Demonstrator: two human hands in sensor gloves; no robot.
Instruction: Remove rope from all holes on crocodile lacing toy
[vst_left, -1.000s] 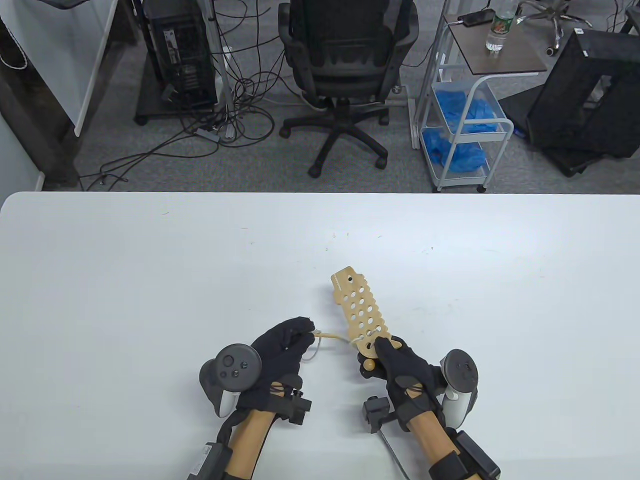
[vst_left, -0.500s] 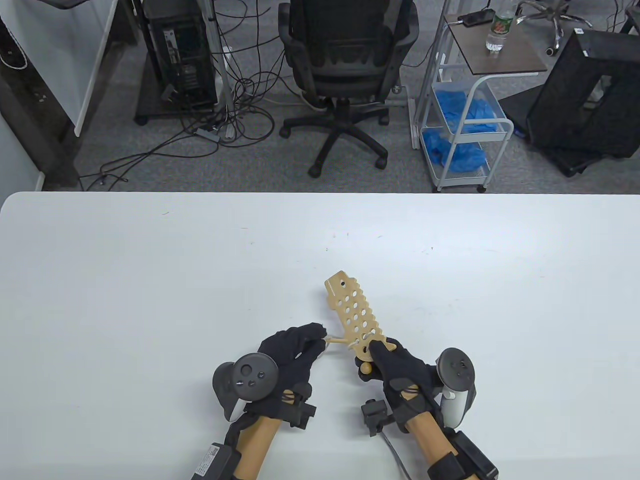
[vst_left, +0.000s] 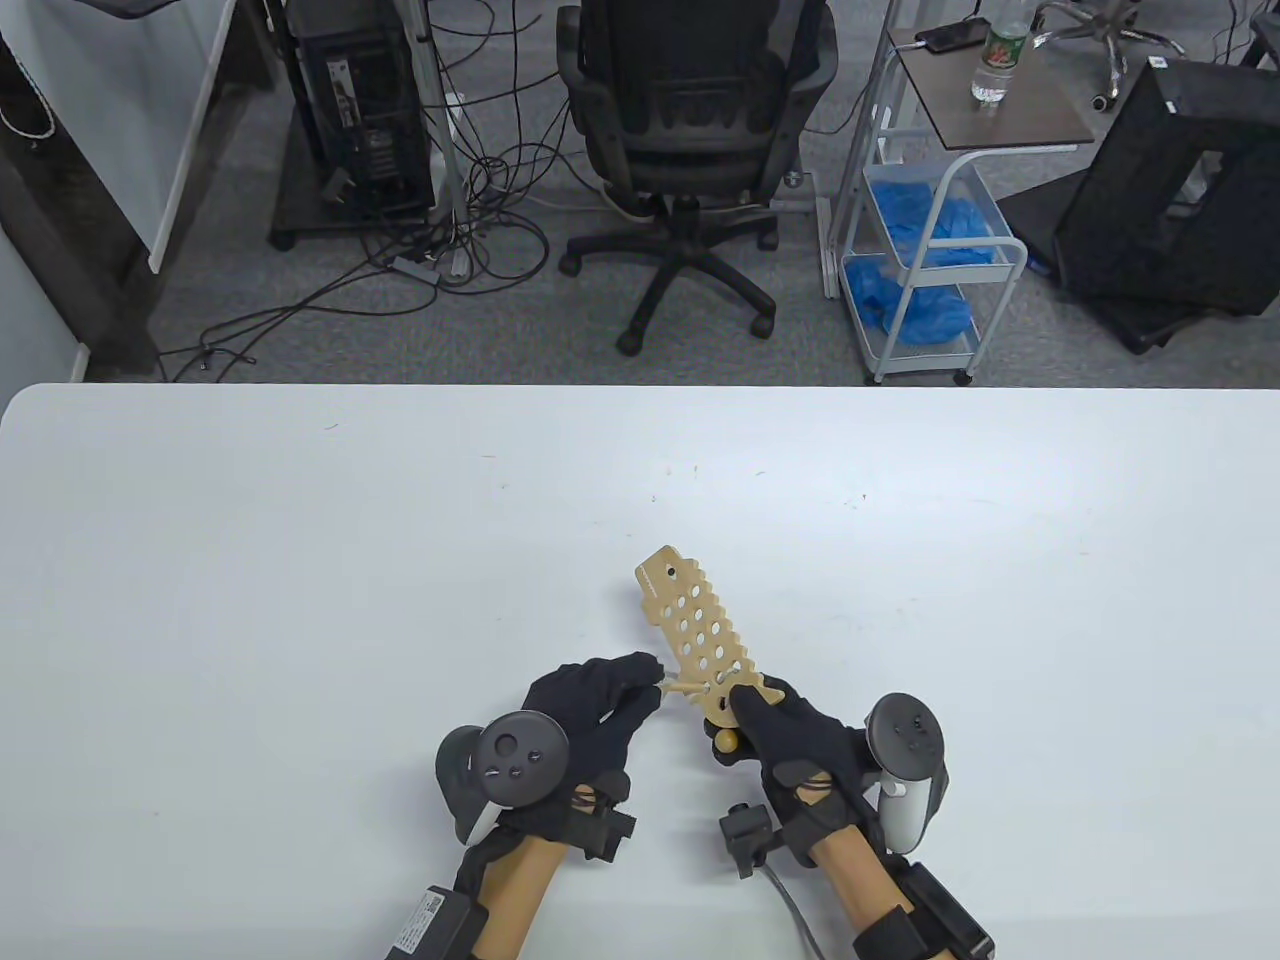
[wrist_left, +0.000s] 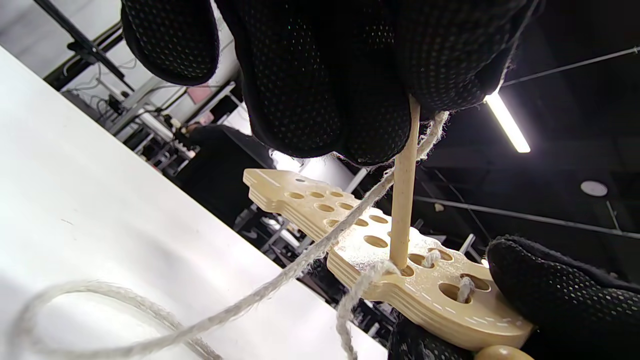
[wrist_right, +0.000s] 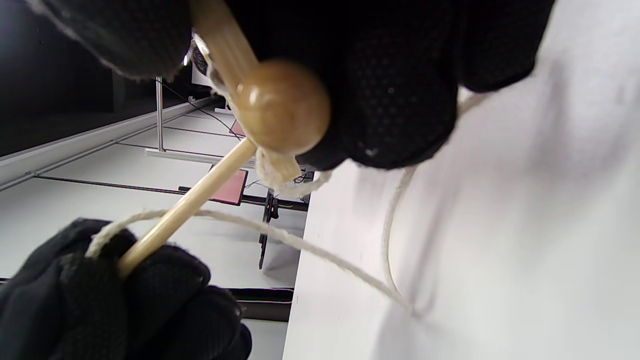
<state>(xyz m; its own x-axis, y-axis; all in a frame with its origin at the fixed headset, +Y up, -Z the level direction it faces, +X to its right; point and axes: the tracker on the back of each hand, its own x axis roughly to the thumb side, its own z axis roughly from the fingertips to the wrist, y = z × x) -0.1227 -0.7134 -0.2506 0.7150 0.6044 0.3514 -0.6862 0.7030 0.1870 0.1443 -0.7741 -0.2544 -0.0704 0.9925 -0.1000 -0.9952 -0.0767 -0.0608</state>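
- The flat, pale wooden crocodile lacing toy pierced with rows of round holes (vst_left: 698, 633) is held above the white table (vst_left: 300, 600), its near end gripped by the curled fingers of the black-gloved right hand (vst_left: 790, 735); its long axis runs away from the person, tilted to the left.
- A thin wooden lacing needle (wrist_left: 403, 200) is pinched between the fingertips of the black-gloved left hand (vst_left: 590, 705), its tip standing in one of the holes at the near end.
- The off-white twisted rope (wrist_left: 280, 280) trails from the needle's held end, with slack lying on the table.
- A round brown wooden bead (wrist_right: 282, 107) is seen under the right hand's grip.
- The needle lies immediately left of the toy, so the left hand is nearer; a pull along the needle's axis, away from the board, is judged necessary.
- Only the near holes appear laced.
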